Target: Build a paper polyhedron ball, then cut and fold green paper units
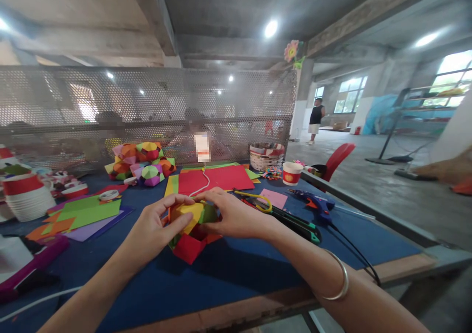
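Observation:
Between my two hands is a folded-paper ball (190,247) in yellow, green, red and orange, with a dark hollow showing on its near right side. My left hand (164,222) grips it from the left, the thumb lying on a yellow face. From the right, my right hand (230,215) holds the green part at the top, some of its fingers hidden behind the paper. The ball sits low over the blue tabletop (236,279); whether it touches the cloth I cannot tell. Close behind lie red paper sheets (228,178) with a white cord (207,175) across them.
Finished paper balls (142,161) are piled at the back left. To the right lie yellow-handled scissors (258,200), a box cutter (298,225) and a blue glue gun (319,206) with its cable. A paper cup (292,173) and basket (267,156) stand behind. Stacked cups (29,197) are left.

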Available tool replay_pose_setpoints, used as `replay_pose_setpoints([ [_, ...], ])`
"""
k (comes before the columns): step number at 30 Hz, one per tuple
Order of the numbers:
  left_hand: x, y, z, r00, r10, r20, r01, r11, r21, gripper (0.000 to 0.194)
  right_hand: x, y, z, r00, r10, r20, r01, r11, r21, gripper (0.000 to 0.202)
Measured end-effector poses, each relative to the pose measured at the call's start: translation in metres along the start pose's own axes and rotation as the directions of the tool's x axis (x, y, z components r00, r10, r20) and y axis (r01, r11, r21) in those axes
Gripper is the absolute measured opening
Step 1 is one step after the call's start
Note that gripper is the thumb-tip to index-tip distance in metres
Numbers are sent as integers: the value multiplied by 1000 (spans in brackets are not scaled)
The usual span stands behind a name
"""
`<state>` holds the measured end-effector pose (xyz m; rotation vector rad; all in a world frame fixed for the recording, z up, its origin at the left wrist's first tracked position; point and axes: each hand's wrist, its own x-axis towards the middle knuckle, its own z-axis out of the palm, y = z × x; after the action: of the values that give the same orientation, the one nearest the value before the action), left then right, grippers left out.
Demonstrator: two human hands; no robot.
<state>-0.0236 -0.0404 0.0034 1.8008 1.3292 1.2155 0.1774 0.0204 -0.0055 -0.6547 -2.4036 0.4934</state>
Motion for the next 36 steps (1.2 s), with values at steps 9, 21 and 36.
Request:
replay_pose_setpoints([
  [9, -2, 0, -2, 998, -67, -15, 66, 996, -58, 37, 0, 1, -2, 1000, -17, 7, 16, 1000, 27, 48],
  [21, -3, 2, 3, 993, -98, -62, 89, 986, -139, 35, -1, -2, -4, 1000, 2, 19, -3, 999, 44, 45],
  [36, -4, 0, 1, 993, -106, -42, 100, 987, -128, 34, -1, -3, -5, 999, 27, 29, -28, 999, 47, 44],
])
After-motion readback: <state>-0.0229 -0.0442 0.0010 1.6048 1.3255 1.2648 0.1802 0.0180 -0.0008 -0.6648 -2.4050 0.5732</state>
